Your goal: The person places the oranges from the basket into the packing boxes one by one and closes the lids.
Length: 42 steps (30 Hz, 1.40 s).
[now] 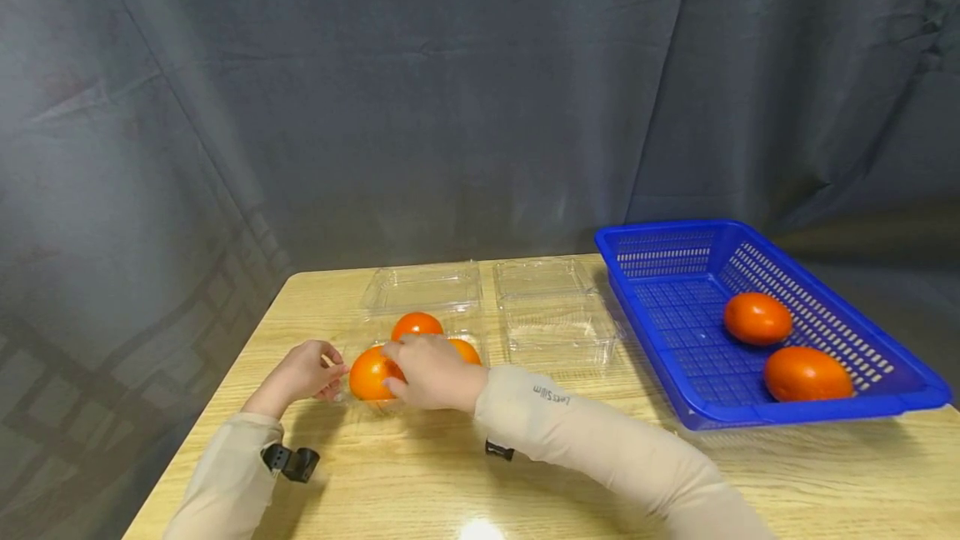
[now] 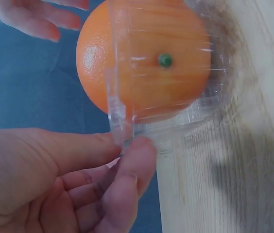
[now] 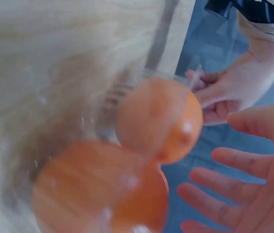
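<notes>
A clear plastic clamshell container stands on the wooden table in front of me, its lid folded open at the back. Inside it sit a near-left orange, a back orange and a right orange, partly covered by my right hand. Between thumb and index finger, my left hand pinches the container's left rim. My right hand hovers over the oranges with spread, slightly bent fingers. The right wrist view shows a gap between those fingers and the fruit.
Another clear container lies open to the right, holding nothing. Beyond it, a blue plastic basket holds two oranges, a back one and a front one. A dark grey curtain hangs behind the table.
</notes>
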Motion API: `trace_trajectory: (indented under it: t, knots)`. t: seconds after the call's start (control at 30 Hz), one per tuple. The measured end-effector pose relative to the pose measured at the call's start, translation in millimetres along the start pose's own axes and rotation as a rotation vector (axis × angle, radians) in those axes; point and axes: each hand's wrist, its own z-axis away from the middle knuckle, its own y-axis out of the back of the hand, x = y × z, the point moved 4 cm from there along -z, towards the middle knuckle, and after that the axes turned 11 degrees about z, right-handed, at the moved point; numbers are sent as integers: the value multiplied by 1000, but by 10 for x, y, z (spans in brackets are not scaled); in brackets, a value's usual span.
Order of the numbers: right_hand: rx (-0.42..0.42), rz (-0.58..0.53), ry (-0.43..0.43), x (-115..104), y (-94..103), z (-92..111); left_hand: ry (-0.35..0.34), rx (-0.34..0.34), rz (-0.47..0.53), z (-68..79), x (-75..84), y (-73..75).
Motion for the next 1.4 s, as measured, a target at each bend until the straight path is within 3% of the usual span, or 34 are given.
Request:
trace_trajectory:
  t: [0.2,0.37,0.8,1.03,1.4]
  knots:
    - [34,-56,36,177,183,55,5,-9,-43,-11,14,15]
    - [38,-67,-4,381,298,66,10,-17,-97,-15,34,40]
    - [33,-213,-38,1087,438,-83,-120,63,-250,-131,327,161]
    - [-54,-282,4,1367,350,-166,-151,63,-262,-261,445,186]
    - [-209,-311,-24,1540,88,-304,-79,-30,-224,-513,435,224]
